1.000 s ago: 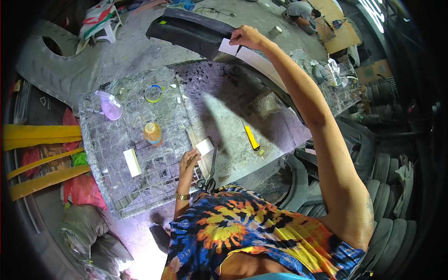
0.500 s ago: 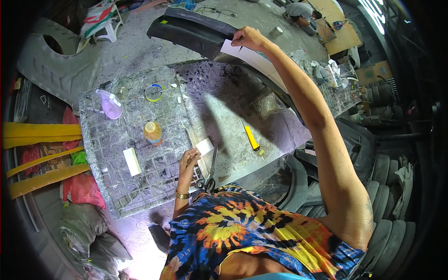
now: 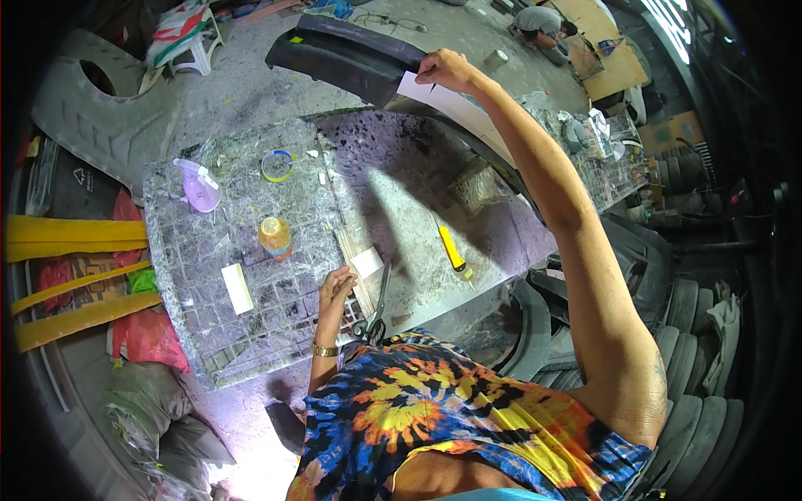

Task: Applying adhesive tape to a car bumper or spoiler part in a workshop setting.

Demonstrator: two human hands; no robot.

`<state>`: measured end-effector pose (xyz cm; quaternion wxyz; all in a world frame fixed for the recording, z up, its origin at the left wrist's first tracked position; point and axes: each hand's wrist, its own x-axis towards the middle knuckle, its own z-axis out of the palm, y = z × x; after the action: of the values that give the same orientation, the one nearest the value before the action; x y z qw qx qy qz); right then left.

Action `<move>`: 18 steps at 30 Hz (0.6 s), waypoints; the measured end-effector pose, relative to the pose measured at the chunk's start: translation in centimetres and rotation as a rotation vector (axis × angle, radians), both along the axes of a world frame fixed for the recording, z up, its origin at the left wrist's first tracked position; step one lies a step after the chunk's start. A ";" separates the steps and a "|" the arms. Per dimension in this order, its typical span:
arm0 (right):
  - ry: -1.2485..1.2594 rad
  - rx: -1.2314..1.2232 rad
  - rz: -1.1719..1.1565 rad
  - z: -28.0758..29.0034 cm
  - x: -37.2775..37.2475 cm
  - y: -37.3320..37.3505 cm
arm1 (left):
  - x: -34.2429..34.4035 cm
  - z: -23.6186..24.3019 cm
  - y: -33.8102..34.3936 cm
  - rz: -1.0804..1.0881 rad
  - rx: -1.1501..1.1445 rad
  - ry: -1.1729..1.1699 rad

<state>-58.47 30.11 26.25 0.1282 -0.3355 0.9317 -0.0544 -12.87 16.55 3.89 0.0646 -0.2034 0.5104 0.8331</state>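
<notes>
Right hand [image 3: 447, 71] grips white sheet [image 3: 455, 107] – left hand [image 3: 336, 290] rests by scissors [image 3: 378, 307]

A grey, dirty bench [image 3: 401, 179] fills the middle. Its left part is covered by a wire grid [image 3: 242, 250]. On the grid stand a purple spray bottle [image 3: 198, 184] at the far left, a roll of tape [image 3: 276, 165] to its right, and an orange bottle [image 3: 275, 236] nearer in. A small white card [image 3: 237, 288] lies near the front. On the bare right part lie a white paper scrap [image 3: 367, 262], scissors [image 3: 377, 309] just beside it, and a yellow knife [image 3: 452, 248] farther right.
</notes>
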 end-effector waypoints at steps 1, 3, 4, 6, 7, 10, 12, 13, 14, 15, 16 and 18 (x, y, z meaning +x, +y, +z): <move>-0.015 -0.006 -0.011 0.2 0.3 0.1 | 0.0 0.1 0.0 -0.002 -0.002 0.004; 0.001 -0.063 -0.010 1.1 1.1 0.5 | 0.1 0.4 0.1 -0.003 -0.030 -0.017; 0.009 -0.114 -0.002 1.7 2.0 0.4 | -0.1 0.7 0.3 -0.009 -0.032 -0.016; -0.053 -0.291 -0.001 3.6 5.1 -0.3 | -0.3 1.3 1.0 0.039 -0.014 -0.016; -0.116 -0.463 0.006 4.2 7.4 -1.0 | -0.6 2.0 1.3 0.042 -0.013 -0.028; -0.506 -0.890 -0.094 3.3 15.5 -1.5 | -3.6 5.2 1.8 0.176 0.033 0.127; -0.633 -1.022 -0.252 0.9 20.7 -0.3 | -6.5 7.9 2.5 0.280 0.108 0.257; -0.725 -1.077 -0.343 -1.2 22.7 0.5 | -8.0 9.3 2.6 0.335 0.101 0.290; -0.816 -1.144 -0.474 -3.0 24.6 1.1 | -9.1 10.3 2.8 0.338 0.156 0.331; -0.842 -1.155 -0.536 -4.8 26.1 1.5 | -9.8 10.8 2.9 0.348 0.205 0.374; -0.872 -1.145 -0.553 -6.2 27.6 1.5 | -9.9 9.9 3.0 0.331 0.222 0.355; -0.931 -1.103 -0.542 -8.9 29.1 2.2 | -9.7 8.7 3.2 0.354 0.251 0.293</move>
<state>-29.33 32.32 17.32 0.3033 -0.0536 0.6695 -0.6760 -22.59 19.72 12.58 -0.1322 -0.1570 0.3633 0.9088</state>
